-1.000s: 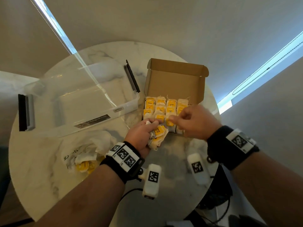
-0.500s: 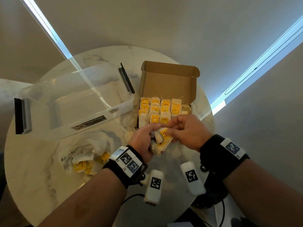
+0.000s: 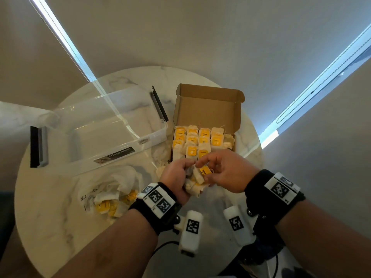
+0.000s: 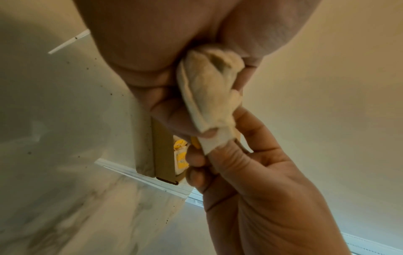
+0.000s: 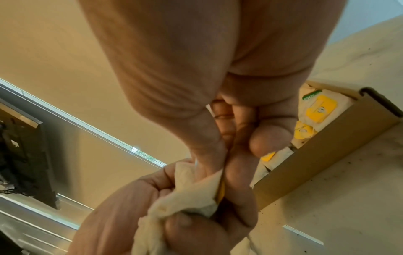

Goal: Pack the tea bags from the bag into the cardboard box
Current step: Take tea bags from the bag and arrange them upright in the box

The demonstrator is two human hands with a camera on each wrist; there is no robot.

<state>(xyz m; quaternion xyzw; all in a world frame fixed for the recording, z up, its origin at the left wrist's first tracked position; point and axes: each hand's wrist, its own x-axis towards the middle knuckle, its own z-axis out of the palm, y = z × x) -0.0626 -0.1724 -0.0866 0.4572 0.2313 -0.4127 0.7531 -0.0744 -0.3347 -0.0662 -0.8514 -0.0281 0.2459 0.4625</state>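
Observation:
An open cardboard box sits on the round marble table, its base lined with rows of tea bags with yellow tags. Just in front of it my left hand grips a bunch of cream tea bags. My right hand meets it from the right and pinches one bag of that bunch between thumb and fingers. The crumpled plastic bag with more yellow-tagged tea bags lies at the left, near my left forearm.
A clear plastic storage bin with black latches stands left of the box. The box lid stands upright at the back. Dark specks of loose tea dot the table around the box. The table edge runs close behind my wrists.
Both hands have drawn back from the box's front row toward me, still joined over the bunch. The right hand now pinches a bag in the left hand's bunch.

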